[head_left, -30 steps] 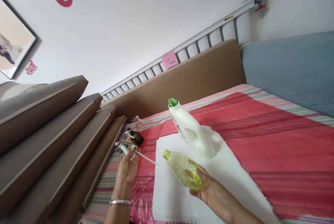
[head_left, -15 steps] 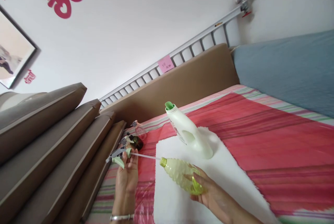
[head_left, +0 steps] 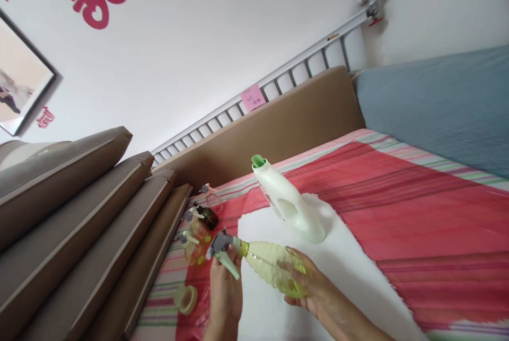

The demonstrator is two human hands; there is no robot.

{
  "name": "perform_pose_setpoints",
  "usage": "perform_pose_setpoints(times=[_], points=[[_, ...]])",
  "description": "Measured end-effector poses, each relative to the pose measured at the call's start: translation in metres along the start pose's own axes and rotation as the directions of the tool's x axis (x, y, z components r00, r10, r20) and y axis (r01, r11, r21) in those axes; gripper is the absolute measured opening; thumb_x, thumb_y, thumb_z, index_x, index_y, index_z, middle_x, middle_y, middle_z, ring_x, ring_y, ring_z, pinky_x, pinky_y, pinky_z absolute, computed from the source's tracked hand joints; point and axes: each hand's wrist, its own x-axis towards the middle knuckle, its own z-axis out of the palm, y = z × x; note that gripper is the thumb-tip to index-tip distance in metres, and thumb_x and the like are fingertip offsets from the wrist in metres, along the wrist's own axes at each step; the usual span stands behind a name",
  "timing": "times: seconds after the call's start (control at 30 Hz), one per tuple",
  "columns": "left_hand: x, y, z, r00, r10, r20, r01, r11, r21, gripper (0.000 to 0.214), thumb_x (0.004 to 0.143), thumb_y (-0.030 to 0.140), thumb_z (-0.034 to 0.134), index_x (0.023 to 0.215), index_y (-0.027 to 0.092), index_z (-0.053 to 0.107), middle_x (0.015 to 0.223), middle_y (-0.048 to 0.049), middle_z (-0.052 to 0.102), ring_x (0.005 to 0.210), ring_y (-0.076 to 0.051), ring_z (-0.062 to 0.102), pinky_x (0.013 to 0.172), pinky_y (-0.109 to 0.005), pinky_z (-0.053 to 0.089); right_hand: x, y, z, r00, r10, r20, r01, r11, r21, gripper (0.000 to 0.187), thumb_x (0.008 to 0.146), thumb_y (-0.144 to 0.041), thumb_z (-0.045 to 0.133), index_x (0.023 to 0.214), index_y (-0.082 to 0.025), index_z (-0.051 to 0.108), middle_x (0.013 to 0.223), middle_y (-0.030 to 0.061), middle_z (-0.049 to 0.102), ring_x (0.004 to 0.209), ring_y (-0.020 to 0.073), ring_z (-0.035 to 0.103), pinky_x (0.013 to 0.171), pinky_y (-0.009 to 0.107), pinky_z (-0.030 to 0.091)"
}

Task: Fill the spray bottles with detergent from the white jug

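My right hand is wrapped round the base of a yellow-green spray bottle held on its side above a white cloth. My left hand grips the grey and green trigger sprayer head at the bottle's neck, with its dip tube inside the bottle. A white detergent bottle with an open green spout stands on the cloth just beyond.
Several more small spray bottles lie by the brown cushions at the left. A pale green cap lies on the red striped sheet. A brown headboard, a grey rail and a blue mattress stand behind.
My left hand has carried the sprayer head rightwards from the pile, slid its tube into the bottle's mouth and brought the head up to the neck. The right hand has kept hold of the bottle.
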Motion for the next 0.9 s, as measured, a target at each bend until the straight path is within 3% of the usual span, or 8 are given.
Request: perform_pose_setpoints(times=[0.23,0.5,0.77,0.83,0.9], points=[[-0.005,-0.007,0.005,0.999,-0.036,0.002,0.036,0.999,-0.015,0.018,0.073,0.033,0.07,0.087,0.024,0.062,0.095,-0.0015,0.067,0.093,-0.017,0.061,0.088,-0.034,0.047,-0.004,-0.003,0.001,1.0,0.002,0.013,-0.002,1.0,-0.026,0.063,0.067,-0.048,0.074,0.119,-0.03,0.042,0.12,0.0051,0.054,0.088,0.0193,0.061,0.071,0.033,0.049],[-0.006,-0.012,0.007,0.998,-0.061,-0.036,0.06,0.998,-0.017,0.025,0.067,0.032,0.075,0.085,0.02,0.064,0.091,-0.0042,0.067,0.092,-0.021,0.062,0.088,-0.037,0.047,-0.008,-0.012,0.002,0.999,0.002,0.032,0.001,0.997,-0.082,0.061,0.073,-0.05,0.068,0.122,-0.027,0.04,0.122,0.0077,0.052,0.097,0.0212,0.058,0.076,0.035,0.048],[-0.004,-0.009,0.0,0.998,-0.047,-0.033,0.045,0.998,-0.049,0.022,0.069,0.029,0.074,0.085,0.018,0.064,0.088,-0.0028,0.066,0.086,-0.016,0.061,0.086,-0.031,0.047,-0.012,-0.014,0.004,0.997,0.004,0.078,0.005,0.993,-0.114,0.073,0.07,-0.034,0.073,0.129,-0.029,0.032,0.134,0.0062,0.043,0.112,0.0223,0.052,0.088,0.035,0.045],[-0.002,-0.005,-0.002,1.0,-0.025,-0.014,0.025,0.999,-0.047,0.021,0.071,0.028,0.073,0.087,0.019,0.064,0.089,-0.0027,0.066,0.087,-0.016,0.061,0.086,-0.032,0.048,-0.012,-0.015,0.005,0.992,0.028,0.119,-0.014,0.993,-0.116,0.075,0.069,-0.031,0.074,0.13,-0.029,0.031,0.131,0.0057,0.046,0.11,0.0213,0.054,0.084,0.032,0.048],[-0.001,-0.001,-0.003,1.0,-0.014,-0.006,0.014,0.999,-0.038,0.022,0.069,0.027,0.075,0.087,0.019,0.064,0.087,-0.0022,0.066,0.086,-0.016,0.061,0.086,-0.032,0.049,-0.012,-0.015,0.004,0.984,0.09,0.154,-0.069,0.989,-0.133,0.069,0.073,-0.042,0.07,0.128,-0.025,0.033,0.113,0.0069,0.058,0.09,0.0197,0.063,0.068,0.029,0.052]])
